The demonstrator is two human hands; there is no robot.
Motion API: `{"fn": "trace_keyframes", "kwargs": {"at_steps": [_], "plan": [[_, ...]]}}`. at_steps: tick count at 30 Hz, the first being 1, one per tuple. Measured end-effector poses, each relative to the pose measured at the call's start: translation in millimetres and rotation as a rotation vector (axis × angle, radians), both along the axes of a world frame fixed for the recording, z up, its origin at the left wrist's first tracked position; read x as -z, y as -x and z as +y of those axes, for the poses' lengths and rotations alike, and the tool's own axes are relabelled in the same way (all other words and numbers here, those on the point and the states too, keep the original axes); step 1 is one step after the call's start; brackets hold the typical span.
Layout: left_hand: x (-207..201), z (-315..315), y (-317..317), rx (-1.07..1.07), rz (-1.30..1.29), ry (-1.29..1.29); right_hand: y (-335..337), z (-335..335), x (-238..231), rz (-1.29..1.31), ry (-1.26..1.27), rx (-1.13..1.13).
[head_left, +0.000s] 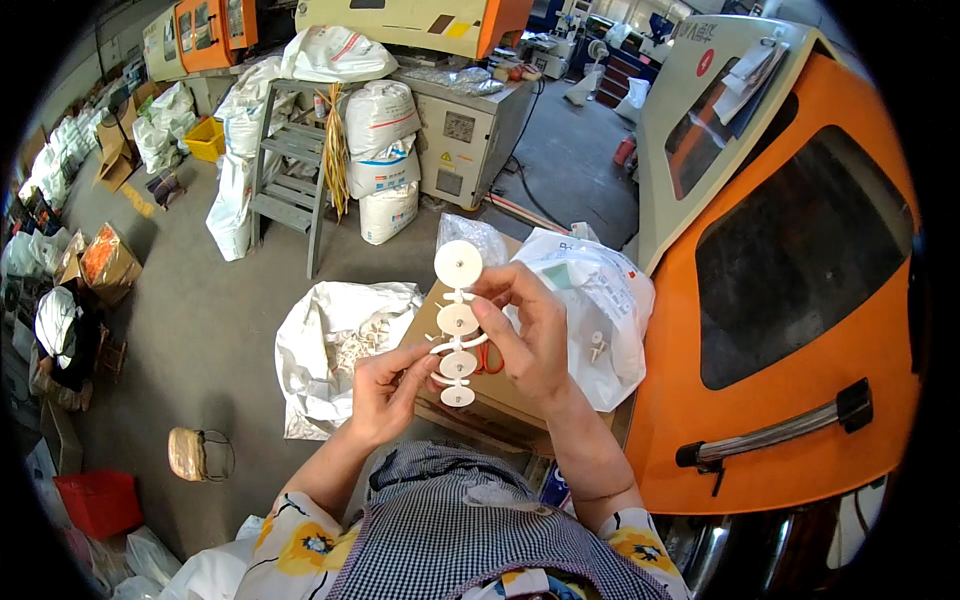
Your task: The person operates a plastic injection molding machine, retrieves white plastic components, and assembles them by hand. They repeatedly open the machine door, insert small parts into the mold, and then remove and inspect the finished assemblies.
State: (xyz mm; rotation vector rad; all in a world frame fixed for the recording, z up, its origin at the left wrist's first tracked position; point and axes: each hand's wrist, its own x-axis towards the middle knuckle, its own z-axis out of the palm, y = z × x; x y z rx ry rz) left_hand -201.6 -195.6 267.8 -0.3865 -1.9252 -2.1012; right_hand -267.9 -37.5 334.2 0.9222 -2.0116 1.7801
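Note:
In front of my body I hold up a white moulded plastic runner [458, 320] with several round discs in a row, joined by curved branches. My left hand [388, 395] pinches a branch low on its left side, between thumb and fingertips. Higher up, the thumb and fingers of my right hand [528, 330] close on the right side of the runner. Beneath the hands is a cardboard box [500, 405], with a red looped handle [489, 358] partly showing behind the runner.
A white sack [310, 345] of small white plastic scraps stands left of the box. Close on the right sits a translucent bag [620, 340] with white parts inside. An orange machine door [740, 430] borders my right side. Beyond stand a grey stepladder [290, 205] and stacked sacks [385, 165].

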Motion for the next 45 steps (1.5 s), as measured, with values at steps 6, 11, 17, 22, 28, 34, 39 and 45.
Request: {"fn": "trace_keyframes", "kwargs": {"at_steps": [6, 11, 17, 22, 28, 34, 39, 45], "plan": [[1, 3, 1, 0.032, 0.010, 0.057, 5, -1, -7, -0.015, 0.056, 0.010], [2, 5, 3, 0.117, -0.045, -0.009, 2, -1, -11, -0.053, 0.125, 0.019], [4, 8, 6, 0.214, -0.098, -0.070, 2, 4, -13, -0.059, 0.036, 0.098], [8, 8, 8, 0.246, -0.135, -0.131, 5, 8, -7, -0.063, 0.018, 0.136], [10, 9, 12, 0.252, -0.143, -0.143, 1, 13, -6, -0.151, 0.066, 0.073], [5, 12, 15, -0.243, 0.155, 0.334, -4, 27, -7, 0.100, -0.005, -0.056], [0, 9, 20, -0.461, 0.432, 0.514, -5, 34, -9, 0.203, -0.004, -0.138], [-5, 3, 25, -0.618, 0.613, 0.696, -7, 42, -15, 0.255, -0.094, -0.301]]}}
